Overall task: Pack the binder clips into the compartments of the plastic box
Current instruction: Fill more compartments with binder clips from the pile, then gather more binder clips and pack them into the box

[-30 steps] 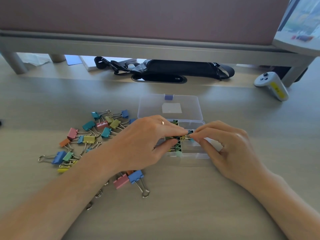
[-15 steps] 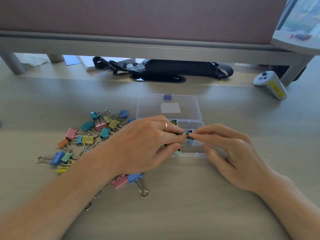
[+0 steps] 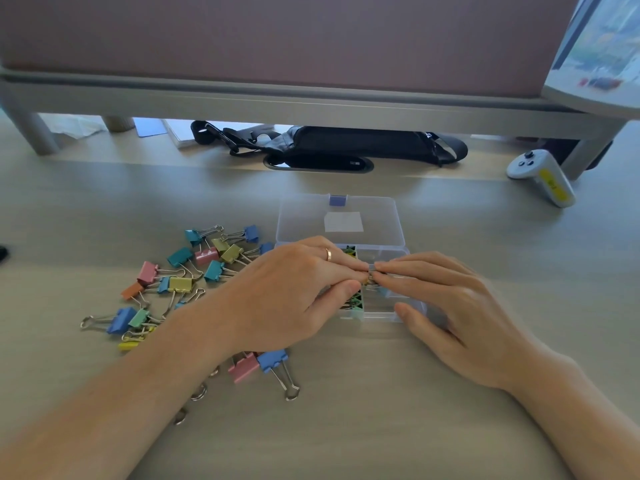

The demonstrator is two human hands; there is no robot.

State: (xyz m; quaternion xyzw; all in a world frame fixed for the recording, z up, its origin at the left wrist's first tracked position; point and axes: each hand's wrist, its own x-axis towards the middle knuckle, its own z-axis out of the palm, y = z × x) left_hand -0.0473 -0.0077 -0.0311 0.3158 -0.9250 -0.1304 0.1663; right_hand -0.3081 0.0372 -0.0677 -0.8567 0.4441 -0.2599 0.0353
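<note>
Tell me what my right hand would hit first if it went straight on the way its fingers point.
The right hand points left: first the clip at its fingertips, then likely the left hand just beyond.

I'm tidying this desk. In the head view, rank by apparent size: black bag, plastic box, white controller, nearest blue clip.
1. black bag
2. plastic box, lid open
3. white controller
4. blue clip
The bag and controller lie farther back, so both are probably bigger than they look.
</note>
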